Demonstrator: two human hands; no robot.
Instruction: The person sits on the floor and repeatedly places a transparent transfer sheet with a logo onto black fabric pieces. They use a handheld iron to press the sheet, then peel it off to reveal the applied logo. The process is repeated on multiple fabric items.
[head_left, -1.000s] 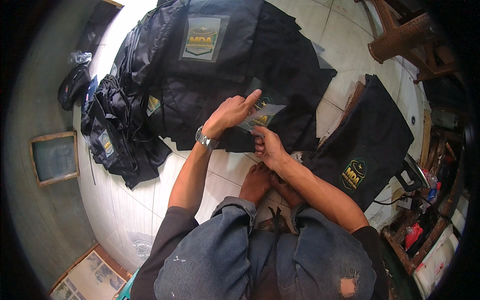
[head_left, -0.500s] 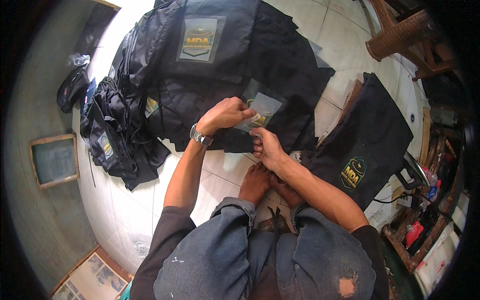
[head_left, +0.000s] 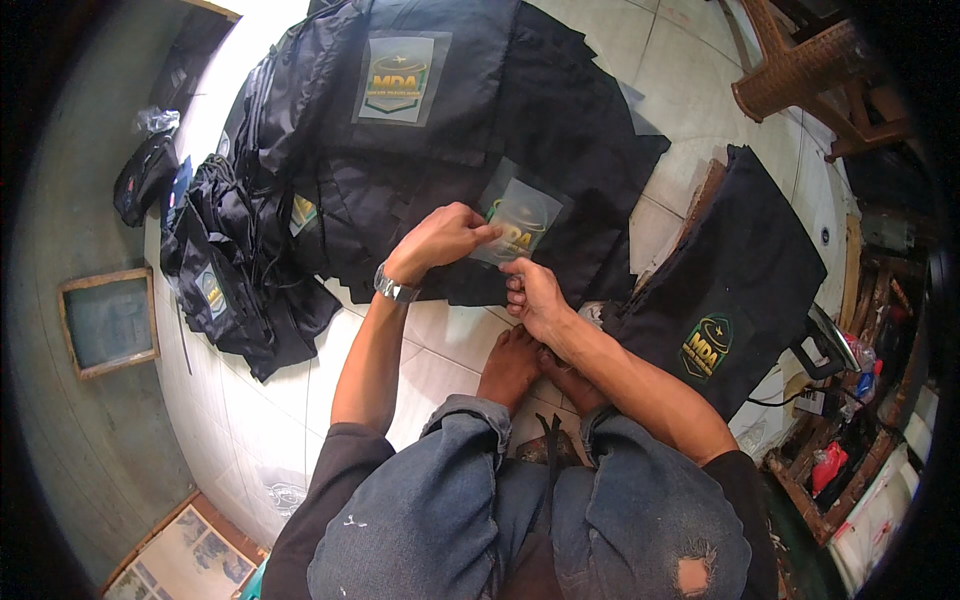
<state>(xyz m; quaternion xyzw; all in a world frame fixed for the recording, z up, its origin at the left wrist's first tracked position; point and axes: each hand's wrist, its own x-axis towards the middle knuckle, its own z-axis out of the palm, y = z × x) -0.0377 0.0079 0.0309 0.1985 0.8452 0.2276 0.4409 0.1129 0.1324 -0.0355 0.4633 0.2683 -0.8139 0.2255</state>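
My left hand, with a silver watch at its wrist, has curled fingers on the left side of a translucent sheet with a green and yellow emblem. My right hand pinches that sheet's lower edge. The sheet lies over a pile of black fabric bags. Higher on the pile is another sheet with an emblem. On the right, a folded black cloth bears a similar emblem.
Rumpled black bags lie at left, near a small wooden frame. My bare feet rest on white tile. At right stand brown furniture, an iron with a cord, and a wooden rack with clutter.
The lifted flap of the translucent sheet has come down flat over the emblem. My left hand has shifted slightly left and downward, its thumb lower on the sheet.
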